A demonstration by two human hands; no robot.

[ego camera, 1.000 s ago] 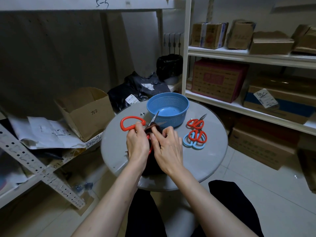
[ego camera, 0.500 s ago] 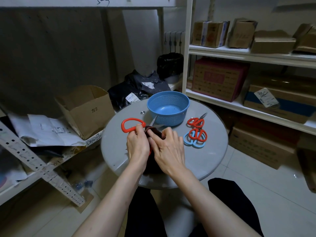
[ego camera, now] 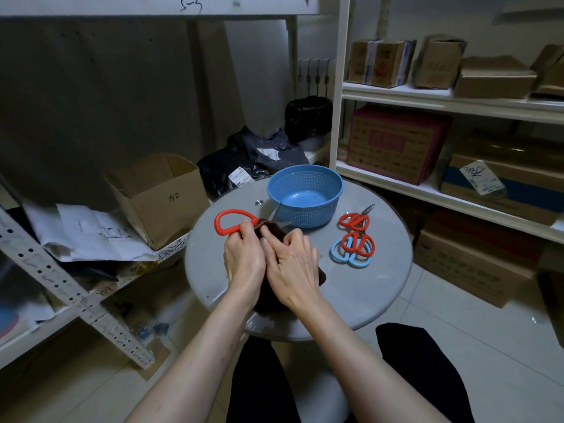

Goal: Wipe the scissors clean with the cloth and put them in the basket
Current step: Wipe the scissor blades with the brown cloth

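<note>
Over the round grey table (ego camera: 384,288), my left hand (ego camera: 244,257) grips large red-handled scissors (ego camera: 229,221) by the handle. Their blades stick out open toward the blue basket (ego camera: 305,193). My right hand (ego camera: 293,261) holds a dark brown cloth (ego camera: 274,232) wrapped around the blades near the pivot. The basket stands at the table's far side with nothing in it. Three more scissors lie to the right: a small red pair (ego camera: 355,219), another red pair (ego camera: 357,243) and a light blue pair (ego camera: 348,257) stacked under it.
An open cardboard box (ego camera: 158,196) sits on the low shelf at left beside loose papers (ego camera: 88,233). Black bags (ego camera: 250,160) lie behind the table. White shelving (ego camera: 427,96) with boxes fills the right. A small metal disc (ego camera: 258,203) lies near the basket.
My right hand has slid the cloth a little along the blades. The scissors' handle stays in my left hand, in nearly the same place.
</note>
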